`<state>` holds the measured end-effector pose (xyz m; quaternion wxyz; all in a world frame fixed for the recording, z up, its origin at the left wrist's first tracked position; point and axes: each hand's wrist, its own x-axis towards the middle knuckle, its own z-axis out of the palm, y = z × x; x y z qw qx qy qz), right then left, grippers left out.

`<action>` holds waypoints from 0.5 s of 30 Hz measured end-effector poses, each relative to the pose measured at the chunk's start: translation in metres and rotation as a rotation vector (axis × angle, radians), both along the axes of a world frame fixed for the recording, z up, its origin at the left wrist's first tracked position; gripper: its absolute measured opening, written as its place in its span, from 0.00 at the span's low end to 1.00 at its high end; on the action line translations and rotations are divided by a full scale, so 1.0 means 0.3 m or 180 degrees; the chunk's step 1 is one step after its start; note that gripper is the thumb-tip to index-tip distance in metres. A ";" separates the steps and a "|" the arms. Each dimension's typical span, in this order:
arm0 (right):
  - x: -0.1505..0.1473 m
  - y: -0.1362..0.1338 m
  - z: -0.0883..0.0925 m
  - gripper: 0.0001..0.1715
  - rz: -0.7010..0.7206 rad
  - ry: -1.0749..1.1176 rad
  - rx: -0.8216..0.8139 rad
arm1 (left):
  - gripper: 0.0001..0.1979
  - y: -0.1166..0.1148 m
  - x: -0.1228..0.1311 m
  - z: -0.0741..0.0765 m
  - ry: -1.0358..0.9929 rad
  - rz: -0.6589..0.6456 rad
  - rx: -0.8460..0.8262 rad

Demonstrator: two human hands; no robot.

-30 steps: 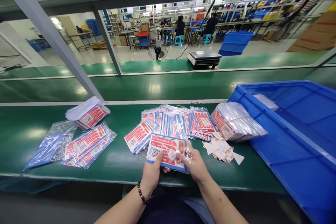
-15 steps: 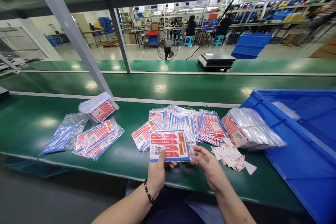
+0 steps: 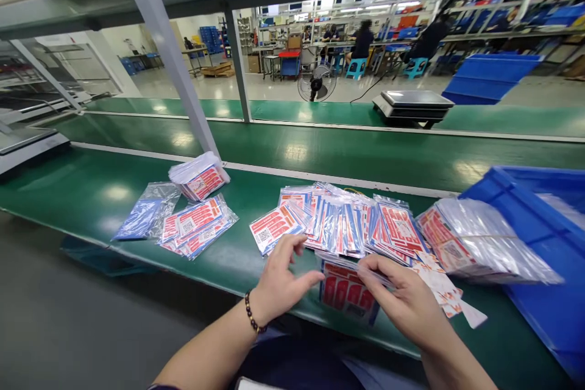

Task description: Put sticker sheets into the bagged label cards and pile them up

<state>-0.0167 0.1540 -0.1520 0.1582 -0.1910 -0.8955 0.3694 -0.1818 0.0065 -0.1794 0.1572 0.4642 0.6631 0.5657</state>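
My right hand (image 3: 404,292) pinches the edge of a clear plastic bag (image 3: 345,292) with a red, white and blue printed card inside. The bag hangs tilted over the front part of the green table. My left hand (image 3: 283,283) is beside it with fingers spread and nothing in them. Beyond both hands lies a loose heap of similar bagged cards (image 3: 336,222). To the right of my right hand are scattered small white cards (image 3: 441,286) with orange marks.
A banded stack of bagged cards (image 3: 484,241) leans by a blue bin (image 3: 539,311) at right. At left lie more bagged cards (image 3: 198,225), a bag stack (image 3: 201,177) and a blue packet (image 3: 141,216). Behind, a scale (image 3: 414,103) and metal post (image 3: 171,55) stand.
My left hand has let go of the bagged card and opened. My right hand now holds the bag by its edge, swung downward and to the right. The view has shifted.
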 end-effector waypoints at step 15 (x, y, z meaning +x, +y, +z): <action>-0.046 -0.023 -0.046 0.06 0.0337 0.0545 0.0602 | 0.08 0.045 -0.024 0.013 -0.0286 -0.0566 0.0351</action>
